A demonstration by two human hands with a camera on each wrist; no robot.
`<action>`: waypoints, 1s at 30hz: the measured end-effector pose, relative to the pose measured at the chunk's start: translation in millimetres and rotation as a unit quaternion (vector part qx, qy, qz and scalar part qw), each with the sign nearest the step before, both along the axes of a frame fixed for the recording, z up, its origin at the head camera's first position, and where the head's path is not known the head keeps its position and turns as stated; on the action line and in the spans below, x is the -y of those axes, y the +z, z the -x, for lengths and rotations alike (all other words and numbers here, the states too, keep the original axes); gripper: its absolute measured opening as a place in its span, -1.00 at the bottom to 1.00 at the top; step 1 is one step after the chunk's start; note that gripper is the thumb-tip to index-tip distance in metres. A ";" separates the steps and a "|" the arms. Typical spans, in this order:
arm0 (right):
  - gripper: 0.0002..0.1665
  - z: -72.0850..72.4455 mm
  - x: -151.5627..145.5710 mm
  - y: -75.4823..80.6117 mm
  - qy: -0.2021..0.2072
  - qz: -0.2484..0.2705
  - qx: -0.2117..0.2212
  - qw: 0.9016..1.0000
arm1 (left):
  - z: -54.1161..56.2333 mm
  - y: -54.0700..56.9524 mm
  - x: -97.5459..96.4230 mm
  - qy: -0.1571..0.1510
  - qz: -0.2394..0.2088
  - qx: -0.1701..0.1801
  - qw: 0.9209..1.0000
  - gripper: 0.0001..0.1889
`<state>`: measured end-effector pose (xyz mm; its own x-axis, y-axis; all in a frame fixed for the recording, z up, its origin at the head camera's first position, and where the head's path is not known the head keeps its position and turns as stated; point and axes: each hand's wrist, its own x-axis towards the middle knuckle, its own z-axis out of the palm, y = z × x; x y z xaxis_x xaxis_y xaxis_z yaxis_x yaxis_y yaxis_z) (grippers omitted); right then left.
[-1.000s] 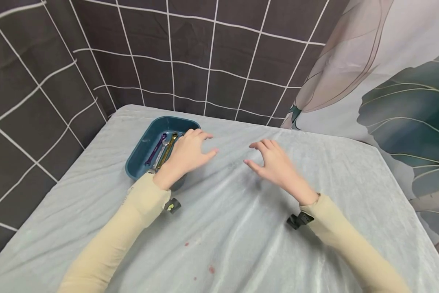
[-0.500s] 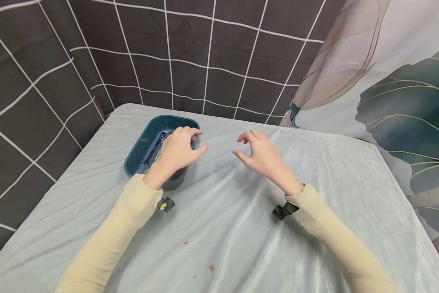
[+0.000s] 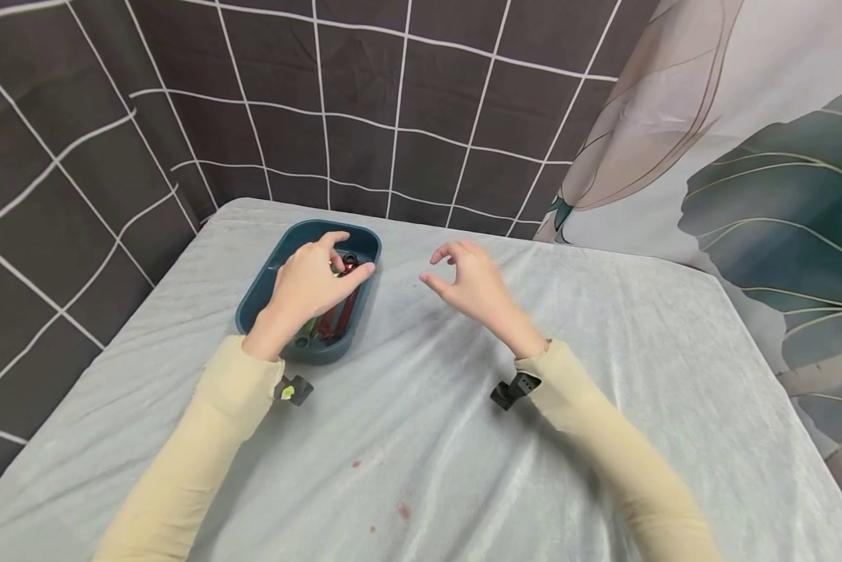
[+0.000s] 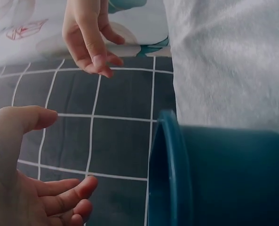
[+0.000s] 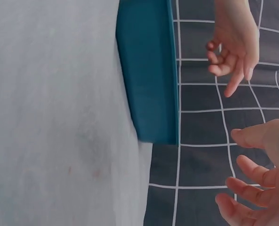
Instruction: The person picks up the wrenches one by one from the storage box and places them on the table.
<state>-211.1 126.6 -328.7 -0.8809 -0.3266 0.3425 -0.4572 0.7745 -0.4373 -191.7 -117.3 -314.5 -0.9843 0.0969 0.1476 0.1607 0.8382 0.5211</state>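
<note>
Wrenches (image 3: 346,311), with red and green ones showing, lie inside the bin (image 3: 322,355); some of its floor is hidden by the left hand (image 3: 307,281). That hand hangs above the bin, fingers loosely bent, thumb apart, holding nothing. To the right of the bin, apart from its rim, the right hand (image 3: 478,290) is in the air, equally relaxed and holding nothing. A hard push on the rim could perhaps tip the bin or slide it over the rumpled cloth (image 3: 421,406); close-lying wrenches could catch on one another if grasped carelessly.
</note>
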 end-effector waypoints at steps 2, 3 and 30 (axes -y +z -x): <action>-0.66 1.3 5.0 0.3 0.001 0.010 0.006 1.000 | 0.0 -0.2 5.2 0.003 -0.006 0.003 1.000 -0.26; -0.65 1.8 7.5 0.7 0.001 0.017 0.010 1.000 | 0.1 -0.3 7.9 0.004 -0.010 0.004 1.000 -0.27; -0.43 21.0 62.9 -7.4 0.004 0.076 0.112 0.991 | 12.2 -5.8 76.6 0.060 -0.032 0.045 0.997 -0.19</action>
